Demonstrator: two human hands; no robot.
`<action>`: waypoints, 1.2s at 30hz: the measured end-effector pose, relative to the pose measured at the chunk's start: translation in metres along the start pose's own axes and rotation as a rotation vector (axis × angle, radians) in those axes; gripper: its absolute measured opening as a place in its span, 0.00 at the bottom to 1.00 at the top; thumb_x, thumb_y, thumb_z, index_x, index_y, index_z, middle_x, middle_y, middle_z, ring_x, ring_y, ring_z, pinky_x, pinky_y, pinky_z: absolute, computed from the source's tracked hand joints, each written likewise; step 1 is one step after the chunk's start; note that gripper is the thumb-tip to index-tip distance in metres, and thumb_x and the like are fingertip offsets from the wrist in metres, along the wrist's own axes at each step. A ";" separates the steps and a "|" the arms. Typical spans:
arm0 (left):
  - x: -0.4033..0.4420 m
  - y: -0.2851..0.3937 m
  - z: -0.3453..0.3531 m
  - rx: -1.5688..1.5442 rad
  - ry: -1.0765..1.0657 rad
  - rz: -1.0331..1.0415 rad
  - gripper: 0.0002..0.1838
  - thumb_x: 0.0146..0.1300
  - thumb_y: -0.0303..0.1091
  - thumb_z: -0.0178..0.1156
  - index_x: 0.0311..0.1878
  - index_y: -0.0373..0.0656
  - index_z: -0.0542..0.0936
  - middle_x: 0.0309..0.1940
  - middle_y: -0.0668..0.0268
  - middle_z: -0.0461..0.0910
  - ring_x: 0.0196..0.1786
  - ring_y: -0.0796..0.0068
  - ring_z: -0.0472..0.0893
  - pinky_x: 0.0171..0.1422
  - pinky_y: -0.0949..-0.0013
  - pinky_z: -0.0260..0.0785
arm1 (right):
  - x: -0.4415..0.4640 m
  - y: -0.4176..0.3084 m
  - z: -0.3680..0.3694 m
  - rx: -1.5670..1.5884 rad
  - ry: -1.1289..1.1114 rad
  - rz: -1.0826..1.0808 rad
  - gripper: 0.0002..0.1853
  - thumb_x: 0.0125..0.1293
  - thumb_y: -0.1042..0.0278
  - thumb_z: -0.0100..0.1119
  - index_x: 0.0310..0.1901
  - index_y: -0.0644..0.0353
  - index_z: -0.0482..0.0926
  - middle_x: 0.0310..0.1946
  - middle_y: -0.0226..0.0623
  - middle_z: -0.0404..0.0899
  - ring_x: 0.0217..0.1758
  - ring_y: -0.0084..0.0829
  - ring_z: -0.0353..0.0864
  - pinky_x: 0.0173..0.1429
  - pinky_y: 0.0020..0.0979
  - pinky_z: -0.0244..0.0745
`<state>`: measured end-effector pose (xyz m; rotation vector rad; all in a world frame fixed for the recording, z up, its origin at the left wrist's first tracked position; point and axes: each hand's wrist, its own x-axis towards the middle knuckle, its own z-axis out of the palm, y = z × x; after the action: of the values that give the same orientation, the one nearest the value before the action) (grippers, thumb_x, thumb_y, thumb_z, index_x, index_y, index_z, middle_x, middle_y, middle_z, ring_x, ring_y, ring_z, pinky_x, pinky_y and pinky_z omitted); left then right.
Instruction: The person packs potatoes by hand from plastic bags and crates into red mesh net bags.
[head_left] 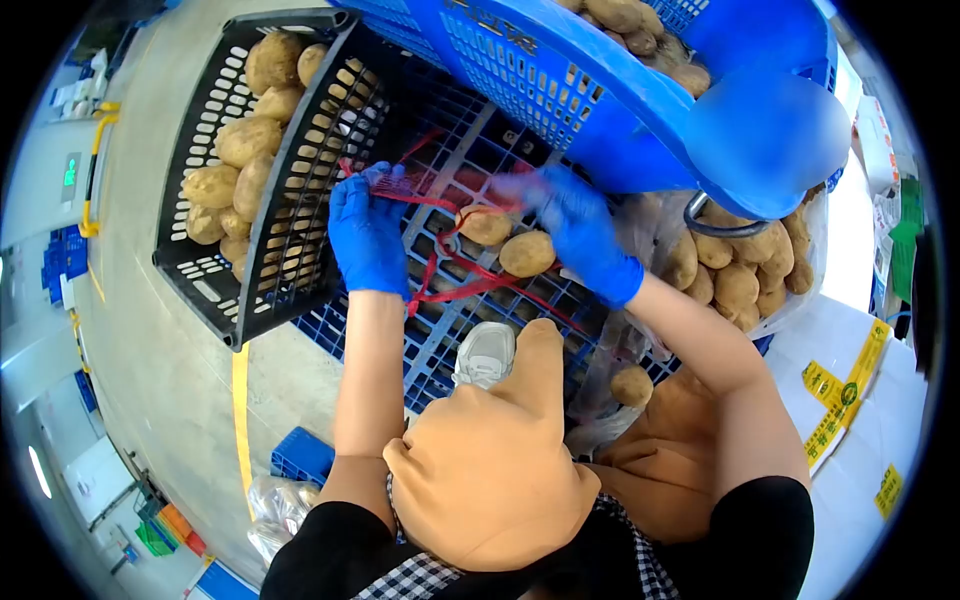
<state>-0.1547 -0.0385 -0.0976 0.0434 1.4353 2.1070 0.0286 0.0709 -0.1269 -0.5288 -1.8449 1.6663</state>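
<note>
Two gloved hands, the left hand [368, 230] and the right hand [575, 225], at a red mesh net [428, 188]

Head view. The left hand, in a blue glove, is raised beside the black crate [335, 190]; its fingers are curled nearly closed on the edge of the red mesh net, which runs from them toward the right hand. The right hand, likewise gloved, reaches across from the other side with its fingers directed toward the net. These are blurred, so their opening, and whether they grip the mesh, cannot be told.

The net hangs between the hands, its loose red strands trailing over a blue pallet [430, 375]. Two potatoes lie amid the strands: an upper potato [483, 225], partly crossed by red mesh, and a lower potato [527, 254], near the right wrist.

The black crate, tilted, contains further potatoes [246, 140]. A large blue basket [520, 75] stands beyond the hands, with potatoes visible inside. At the right, a clear plastic bag [650, 225] holds another group of potatoes [738, 287], and one loose potato [631, 385] lies near the person's knee. A grey shoe [487, 355] rests below the net.
</note>
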 end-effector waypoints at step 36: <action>-0.035 0.000 0.059 0.521 -0.602 -0.151 0.05 0.59 0.23 0.58 0.35 0.42 0.71 0.29 0.72 0.73 0.34 0.83 0.71 0.41 0.79 0.65 | 0.034 -0.035 -0.008 0.672 -0.179 0.521 0.11 0.64 0.58 0.59 0.29 0.56 0.76 0.18 0.23 0.71 0.17 0.14 0.66 0.21 0.17 0.60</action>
<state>-0.1060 -0.0053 -0.0628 0.6854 1.4912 1.3756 0.0118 0.0943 -0.0862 -0.6004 -1.1747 2.5955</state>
